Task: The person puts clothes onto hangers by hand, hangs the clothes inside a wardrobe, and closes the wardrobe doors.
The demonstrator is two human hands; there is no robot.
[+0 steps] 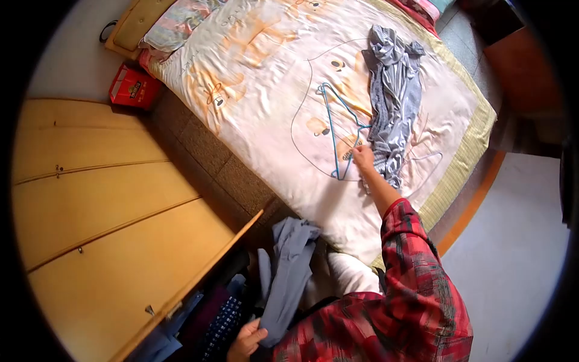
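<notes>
My right hand [362,158] reaches over the bed with its fingers pinched at the edge of a blue hanger [333,133]. The hanger lies on the patterned bedspread, just left of a long heap of grey striped clothing [395,90]. Near the bottom of the view, my left hand [247,339] grips the lower end of a dark grey garment [289,271], which extends upward beside the open wardrobe. A pale hanger [431,166] lies on the bed to the right of the clothing heap.
A wooden wardrobe [102,199] stands at the left, with its open door edge [205,274] near my left arm and clothes [223,317] inside. A red bag [134,87] is beside the bed [259,120]. A pillow [181,24] lies at the upper left.
</notes>
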